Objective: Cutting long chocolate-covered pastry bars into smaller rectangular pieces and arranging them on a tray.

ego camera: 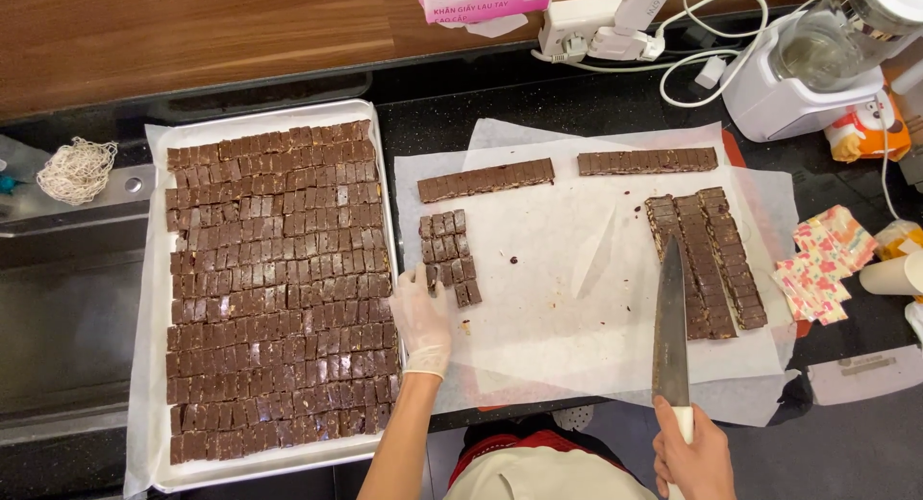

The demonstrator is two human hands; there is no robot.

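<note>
The gloved left hand [421, 319] lay flat, fingers spread, touching the small block of cut chocolate squares [448, 255] at the left edge of the parchment sheet [567, 298]. The bare right hand [692, 457] was clamped on the handle of a big knife [670, 322], blade resting beside the uncut brown strips [711, 260] near the sheet's right edge. The full tray [154, 365] sat left.

Dark brown chocolate bars [707, 260] are lying on white baking paper [577, 288] over a black speckled worktop [452, 115]; a clear, whitish glove is covering the left hand [421, 319], the knife [670, 327] is showing a grey blade, and a folded cloth [822, 264] is showing pink and yellow flowers
</note>
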